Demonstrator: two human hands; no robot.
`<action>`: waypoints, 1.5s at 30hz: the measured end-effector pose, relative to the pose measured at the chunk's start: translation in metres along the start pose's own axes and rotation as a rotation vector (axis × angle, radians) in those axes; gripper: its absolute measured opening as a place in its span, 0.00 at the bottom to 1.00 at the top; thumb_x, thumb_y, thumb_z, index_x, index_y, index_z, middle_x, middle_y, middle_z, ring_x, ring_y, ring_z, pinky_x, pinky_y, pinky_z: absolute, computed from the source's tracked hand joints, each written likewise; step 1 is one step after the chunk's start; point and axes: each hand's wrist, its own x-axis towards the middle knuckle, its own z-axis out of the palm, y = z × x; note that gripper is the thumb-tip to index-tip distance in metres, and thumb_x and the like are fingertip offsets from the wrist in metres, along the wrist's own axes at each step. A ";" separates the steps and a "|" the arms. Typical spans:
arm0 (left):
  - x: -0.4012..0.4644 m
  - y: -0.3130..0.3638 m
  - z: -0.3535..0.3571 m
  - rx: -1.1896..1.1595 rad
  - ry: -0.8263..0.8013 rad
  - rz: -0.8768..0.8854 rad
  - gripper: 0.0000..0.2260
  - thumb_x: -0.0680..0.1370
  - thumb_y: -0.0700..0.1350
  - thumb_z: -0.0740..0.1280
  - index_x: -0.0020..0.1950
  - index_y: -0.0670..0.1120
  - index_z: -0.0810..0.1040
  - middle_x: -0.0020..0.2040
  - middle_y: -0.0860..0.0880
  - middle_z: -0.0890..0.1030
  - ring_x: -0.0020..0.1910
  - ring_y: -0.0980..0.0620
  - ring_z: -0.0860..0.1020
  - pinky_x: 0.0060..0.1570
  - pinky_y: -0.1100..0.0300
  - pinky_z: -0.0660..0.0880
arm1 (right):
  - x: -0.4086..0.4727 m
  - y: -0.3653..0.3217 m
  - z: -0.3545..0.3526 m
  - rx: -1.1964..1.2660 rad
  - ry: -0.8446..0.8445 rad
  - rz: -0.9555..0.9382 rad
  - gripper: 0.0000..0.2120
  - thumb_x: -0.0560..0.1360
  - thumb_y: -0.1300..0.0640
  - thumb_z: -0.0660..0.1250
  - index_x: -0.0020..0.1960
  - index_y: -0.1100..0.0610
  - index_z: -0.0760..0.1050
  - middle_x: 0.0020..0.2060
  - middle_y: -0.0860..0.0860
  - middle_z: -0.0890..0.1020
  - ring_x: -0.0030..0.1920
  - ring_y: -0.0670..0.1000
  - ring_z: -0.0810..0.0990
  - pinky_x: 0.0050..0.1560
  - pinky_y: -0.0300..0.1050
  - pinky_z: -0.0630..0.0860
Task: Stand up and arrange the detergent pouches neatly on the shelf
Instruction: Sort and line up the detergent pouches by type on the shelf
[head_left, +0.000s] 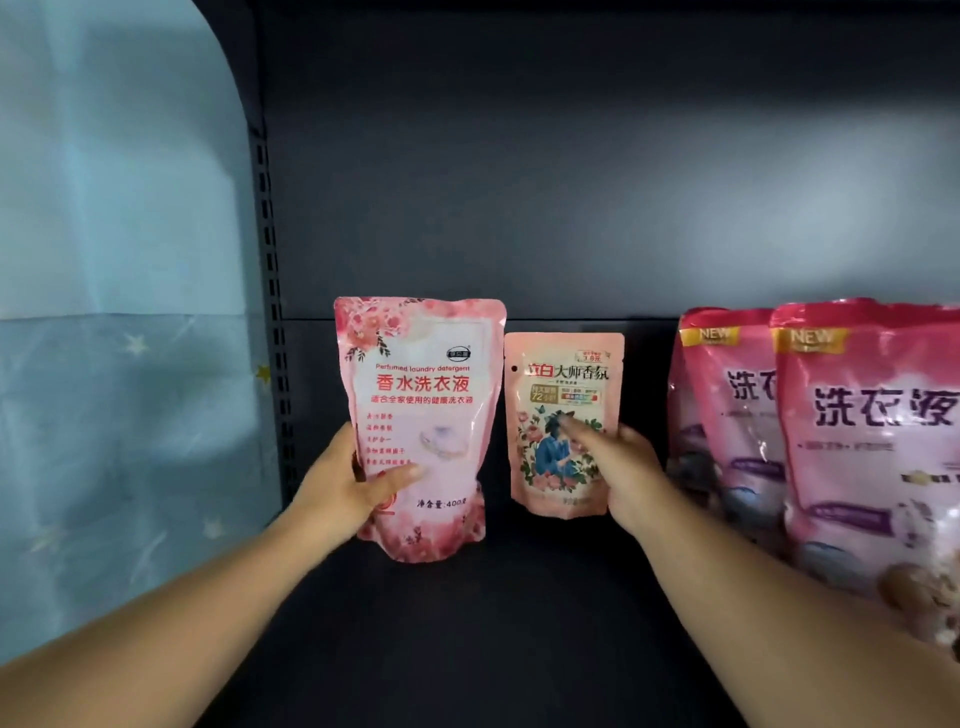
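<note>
**Both hands on pouches, shelf left-centre**

Forearms nearest us, reaching onto the dark shelf (519, 597). Our left hand (345, 488) grips the large pink floral pouch (421, 415) at its lower left edge, thumb across the front; pouch upright. Our right hand (621, 470) holds the small pink pouch (563, 423) from its right side, thumb on the front; it stands just beside the large one. Two pink-purple pouches (872, 431) stand overlapping, further right.
</note>
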 end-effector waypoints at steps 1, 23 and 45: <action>0.005 -0.002 0.006 -0.009 0.029 -0.007 0.28 0.67 0.55 0.72 0.64 0.51 0.68 0.54 0.57 0.77 0.52 0.57 0.76 0.40 0.68 0.71 | 0.005 0.005 0.001 0.012 -0.010 -0.009 0.07 0.68 0.55 0.74 0.42 0.50 0.76 0.39 0.50 0.83 0.43 0.53 0.82 0.49 0.50 0.77; 0.023 -0.019 0.032 -0.170 0.099 -0.096 0.36 0.70 0.44 0.73 0.72 0.48 0.55 0.58 0.56 0.71 0.58 0.57 0.70 0.57 0.59 0.70 | 0.021 0.032 -0.011 0.006 -0.029 -0.058 0.10 0.66 0.57 0.75 0.45 0.52 0.76 0.44 0.49 0.83 0.47 0.49 0.82 0.51 0.49 0.77; -0.001 -0.009 0.018 0.008 0.172 -0.230 0.39 0.73 0.49 0.69 0.76 0.48 0.47 0.71 0.46 0.67 0.68 0.45 0.68 0.64 0.50 0.66 | -0.016 0.024 -0.015 -0.533 0.168 -0.166 0.29 0.71 0.58 0.72 0.68 0.60 0.64 0.62 0.56 0.75 0.60 0.55 0.75 0.49 0.41 0.71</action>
